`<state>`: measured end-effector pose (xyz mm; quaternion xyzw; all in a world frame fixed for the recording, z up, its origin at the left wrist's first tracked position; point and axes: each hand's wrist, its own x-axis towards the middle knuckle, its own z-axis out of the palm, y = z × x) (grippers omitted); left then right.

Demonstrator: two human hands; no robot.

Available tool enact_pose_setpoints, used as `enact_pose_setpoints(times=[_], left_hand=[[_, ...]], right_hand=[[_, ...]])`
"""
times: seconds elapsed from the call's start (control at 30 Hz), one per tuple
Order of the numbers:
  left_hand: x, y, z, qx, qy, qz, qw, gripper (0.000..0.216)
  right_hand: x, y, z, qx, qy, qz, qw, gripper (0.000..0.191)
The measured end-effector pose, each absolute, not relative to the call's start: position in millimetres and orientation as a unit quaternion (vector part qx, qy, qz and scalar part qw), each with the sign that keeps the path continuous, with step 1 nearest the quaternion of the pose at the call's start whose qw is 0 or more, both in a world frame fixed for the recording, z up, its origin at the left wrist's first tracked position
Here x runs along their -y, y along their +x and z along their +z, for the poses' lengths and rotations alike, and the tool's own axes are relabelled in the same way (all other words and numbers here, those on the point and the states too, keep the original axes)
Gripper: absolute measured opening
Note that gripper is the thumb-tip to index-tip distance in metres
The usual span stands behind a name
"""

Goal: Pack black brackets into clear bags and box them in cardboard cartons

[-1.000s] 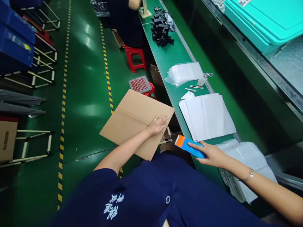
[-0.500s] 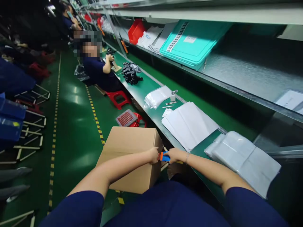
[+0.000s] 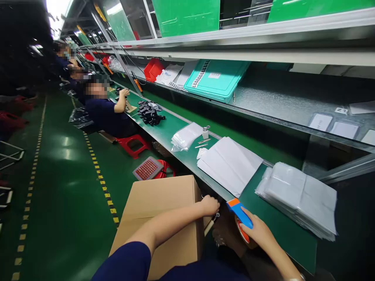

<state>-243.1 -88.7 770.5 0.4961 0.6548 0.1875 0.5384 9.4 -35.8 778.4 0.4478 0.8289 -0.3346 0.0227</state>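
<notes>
A closed brown cardboard box [image 3: 159,218] sits in front of my lap beside the green bench [image 3: 281,230]. My left hand [image 3: 209,205] is curled over the box's far right top corner, fingers closed on the edge. My right hand [image 3: 258,231] grips a blue and orange tape dispenser [image 3: 240,214] at the bench's near edge, just right of the box. The brown tape roll shows under my palm.
On the bench lie a stack of white sheets [image 3: 230,164], a pile of clear bags [image 3: 301,197], smaller bags [image 3: 185,137] and a small bottle [image 3: 205,133]. A tray of red parts [image 3: 148,169] rests on a red stool. A seated co-worker [image 3: 107,113] works farther along.
The view has tilted up along the line. My right hand with the tape dispenser has moved off the box's corner to the bench edge; my left hand stays on the box corner.
</notes>
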Motion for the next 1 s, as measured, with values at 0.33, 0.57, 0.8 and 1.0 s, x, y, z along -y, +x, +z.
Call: enact_pose_setpoints(times=[0.33,0.57,0.8,1.0], left_hand=[[164,-264,837,-0.528,0.352,0.335,0.696,0.052],[196,-267,849,-0.536,0.3,0.331,0.716,0.04],[150,-279,841,-0.58,0.323,0.274,0.696,0.023],[54,-397,841,-0.724,0.347,0.256,0.539,0.028]], right_hand=[[222,-2,850,-0.839,0.46,-0.21,-0.201,0.058],[280,-24,860,-0.849,0.47,-0.163,-0.177,0.061],[285,-48,882,-0.809,0.552,-0.165,-0.114,0.063],[297,-31,891,-0.753,0.596,-0.26,-0.097,0.06]])
